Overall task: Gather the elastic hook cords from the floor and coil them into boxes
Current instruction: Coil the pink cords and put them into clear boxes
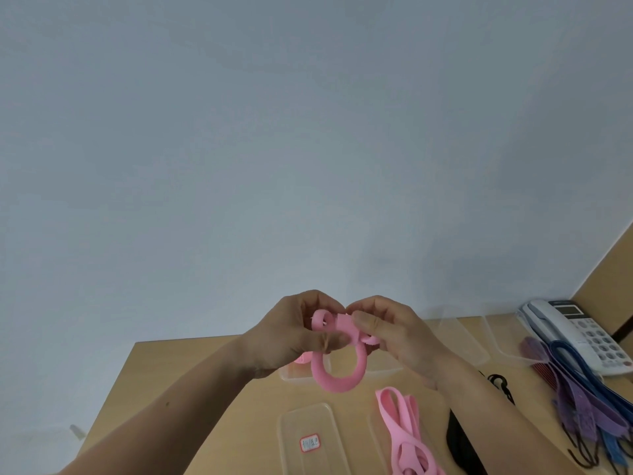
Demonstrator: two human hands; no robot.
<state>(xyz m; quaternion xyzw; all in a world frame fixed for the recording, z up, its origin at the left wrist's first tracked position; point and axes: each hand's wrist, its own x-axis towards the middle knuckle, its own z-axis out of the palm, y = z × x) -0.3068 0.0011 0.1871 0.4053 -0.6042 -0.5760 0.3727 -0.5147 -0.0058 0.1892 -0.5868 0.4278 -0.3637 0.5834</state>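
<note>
Both hands gripping coiled pink cord [337, 378], left hand [294, 334], right hand [387, 332]

Two hands [291, 334] [397, 334], two pink cords [339, 382] [400, 426] plainly seen, one telephone [582, 334], perhaps five clear boxes or lids [308, 419], one purple-blue bundle [575, 399]

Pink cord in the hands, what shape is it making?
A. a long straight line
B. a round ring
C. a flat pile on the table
B: the pink cord curls into a round ring that hangs below the left hand and the right hand, which both grip its top, up off the table.
</note>
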